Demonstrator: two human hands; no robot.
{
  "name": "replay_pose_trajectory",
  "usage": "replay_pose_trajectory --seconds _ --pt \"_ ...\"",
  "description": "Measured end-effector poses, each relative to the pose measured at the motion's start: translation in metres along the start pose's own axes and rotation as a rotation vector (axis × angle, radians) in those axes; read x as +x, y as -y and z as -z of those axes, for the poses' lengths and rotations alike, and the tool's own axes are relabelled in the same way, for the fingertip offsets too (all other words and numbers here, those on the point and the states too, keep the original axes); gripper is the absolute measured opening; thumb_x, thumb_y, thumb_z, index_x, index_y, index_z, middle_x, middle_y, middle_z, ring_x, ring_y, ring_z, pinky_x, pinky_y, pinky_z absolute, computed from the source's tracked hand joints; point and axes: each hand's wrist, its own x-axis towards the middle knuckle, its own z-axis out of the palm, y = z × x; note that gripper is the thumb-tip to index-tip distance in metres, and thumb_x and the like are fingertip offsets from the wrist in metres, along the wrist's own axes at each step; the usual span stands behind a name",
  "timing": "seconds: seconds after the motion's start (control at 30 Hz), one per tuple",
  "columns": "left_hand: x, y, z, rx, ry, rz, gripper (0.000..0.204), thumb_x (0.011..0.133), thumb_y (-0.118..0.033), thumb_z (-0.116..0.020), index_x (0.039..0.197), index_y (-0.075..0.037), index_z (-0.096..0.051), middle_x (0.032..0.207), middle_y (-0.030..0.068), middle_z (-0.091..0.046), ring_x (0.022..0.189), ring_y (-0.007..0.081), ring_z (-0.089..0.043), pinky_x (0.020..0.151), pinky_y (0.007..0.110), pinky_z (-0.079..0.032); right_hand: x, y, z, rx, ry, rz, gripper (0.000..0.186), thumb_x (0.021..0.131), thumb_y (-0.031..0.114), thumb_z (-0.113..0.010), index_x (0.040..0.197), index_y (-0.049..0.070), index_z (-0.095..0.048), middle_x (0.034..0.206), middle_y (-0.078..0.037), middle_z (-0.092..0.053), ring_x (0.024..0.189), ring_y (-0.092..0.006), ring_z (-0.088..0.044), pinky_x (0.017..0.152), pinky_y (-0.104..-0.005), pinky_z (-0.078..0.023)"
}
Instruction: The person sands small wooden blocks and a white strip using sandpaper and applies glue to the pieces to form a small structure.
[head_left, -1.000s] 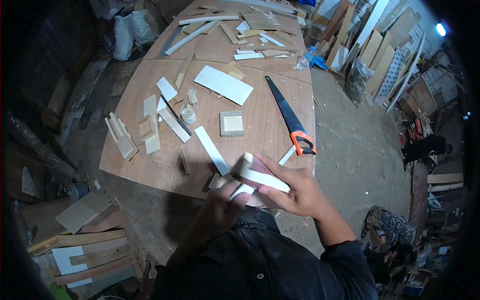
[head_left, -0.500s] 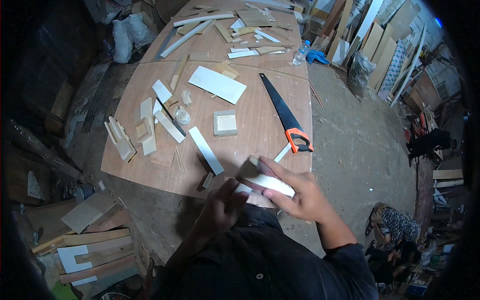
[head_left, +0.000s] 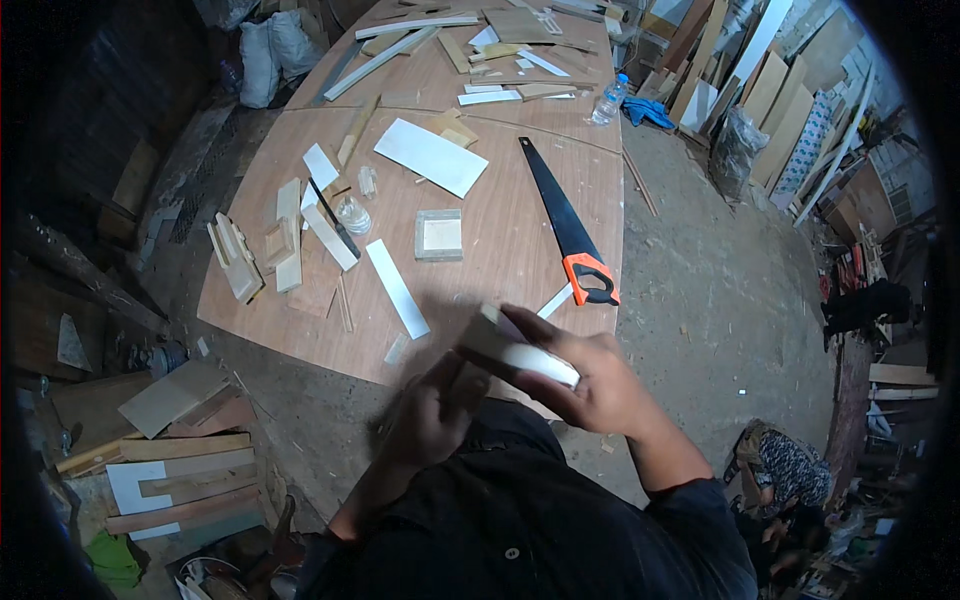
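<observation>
Pale-brown, box-shaped wooden block (head_left: 485,340) with a curved white strip (head_left: 540,362) along its side: up in the air, over the near edge of the table, in front of the body. Right hand (head_left: 595,382) clamped on it from the right, thumb below, fingers on top. Left hand (head_left: 437,408) at the block's lower left, fingers bent; contact dark and blurred, can't tell if it grips or just touches. Hands close together, block between them.

Step in hand, my read: two-handed working of the block, off the table. Next move seems to call for a firm right grip and the left fingertips placed clear of the worked side. Whether the strip is part of the block or a separate piece: can't tell.

Outward: brown wood-grain table (head_left: 490,275). Narrow white board (head_left: 398,290) just ahead of the left hand; small square pale wooden box (head_left: 438,256) beyond. Handsaw with black blade and orange handle (head_left: 562,215) lies ahead of the right hand, handle end nearest: main obstacle if the block gets set down that side. Clear round jar (head_left: 354,216) and thin black stick-like tool (head_left: 331,215) left, among offcuts. Large white rectangular board (head_left: 432,157) farther back. Crouching person (head_left: 790,465) on the floor right, well apart.
</observation>
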Motion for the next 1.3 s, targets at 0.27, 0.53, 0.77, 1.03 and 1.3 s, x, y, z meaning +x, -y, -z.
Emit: replay_pose_trajectory --seconds 0.27,0.53,0.77,1.03,1.3 --pt "0.029 -0.015 -0.031 0.022 0.041 -0.216 0.033 0.101 -0.026 -0.055 0.120 0.000 -0.058 0.096 0.0225 -0.068 0.091 0.0355 -0.070 0.071 0.041 -0.052 0.005 -0.015 0.019 -0.123 -0.022 0.041 0.041 0.088 0.017 -0.072 0.126 0.005 -0.061 0.132 -0.021 -0.060 0.082 -0.0321 -0.072 0.074 -0.0361 -0.055" --pt "0.032 -0.016 0.006 0.043 -0.115 -0.234 0.028 0.097 -0.029 -0.063 0.098 -0.002 -0.058 0.077 0.0128 -0.061 0.067 0.0228 -0.064 0.061 0.033 -0.047 -0.034 -0.022 0.043 -0.055 -0.350 -0.071 0.052 0.090 0.017 -0.066 0.138 0.002 -0.053 0.116 -0.019 -0.069 0.092 -0.0252 -0.071 0.081 -0.0336 -0.056" --pt "0.036 -0.026 0.005 0.099 -0.013 -0.469 0.022 0.098 -0.023 -0.061 0.105 -0.002 -0.057 0.082 0.0147 -0.065 0.072 0.0261 -0.068 0.063 0.034 -0.050 -0.019 -0.021 0.022 0.086 -0.489 -0.035 0.062 0.085 0.016 -0.071 0.139 -0.004 -0.050 0.120 -0.020 -0.067 0.107 -0.0214 -0.066 0.095 -0.0310 -0.047" --pt "0.030 -0.041 0.011 0.139 0.073 -0.488 0.022 0.098 -0.021 -0.061 0.108 -0.002 -0.058 0.091 0.0152 -0.070 0.081 0.0238 -0.072 0.066 0.033 -0.055 -0.002 -0.008 0.011 -0.100 -0.309 0.054 0.061 0.084 0.016 -0.072 0.138 -0.001 -0.053 0.101 -0.018 -0.073 0.082 -0.0227 -0.073 0.074 -0.0291 -0.053" --pt "0.032 -0.035 0.005 0.044 0.010 -0.596 0.022 0.099 -0.019 -0.060 0.111 -0.001 -0.058 0.097 0.0158 -0.070 0.090 0.0257 -0.072 0.073 0.033 -0.057 -0.004 -0.010 0.001 0.000 -0.317 -0.062 0.061 0.083 0.018 -0.072 0.138 -0.001 -0.053 0.100 -0.020 -0.073 0.083 -0.0226 -0.073 0.074 -0.0296 -0.052"
